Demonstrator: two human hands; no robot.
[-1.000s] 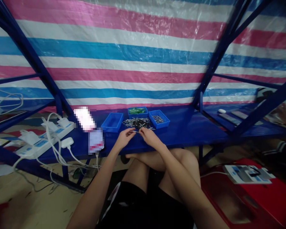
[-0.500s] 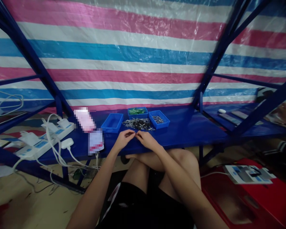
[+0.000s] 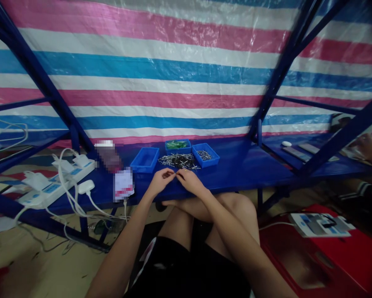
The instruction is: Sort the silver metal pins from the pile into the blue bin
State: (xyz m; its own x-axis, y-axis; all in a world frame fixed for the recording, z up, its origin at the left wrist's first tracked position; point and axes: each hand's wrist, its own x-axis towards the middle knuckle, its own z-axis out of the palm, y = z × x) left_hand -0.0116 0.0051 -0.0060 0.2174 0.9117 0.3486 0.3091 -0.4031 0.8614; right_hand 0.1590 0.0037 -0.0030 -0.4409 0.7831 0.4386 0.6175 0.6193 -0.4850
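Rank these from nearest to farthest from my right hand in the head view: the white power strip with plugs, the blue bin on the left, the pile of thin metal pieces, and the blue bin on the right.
From your right hand:
1. Metal pile, just beyond the fingers.
2. Right blue bin, ahead, rightward.
3. Left blue bin, ahead, leftward.
4. Power strip, far left.

Striped sheeting (image 3: 161, 74) hung at 12 o'clock, pink, white and blue, dotted with glare. Flanked by blue post (image 3: 38, 74) at 10 o'clock, second post (image 3: 281, 74) at 2. Desk (image 3: 245, 165) set before sheeting. Pale floor (image 3: 58, 269) seen at 8, red box (image 3: 344, 256) at 4.
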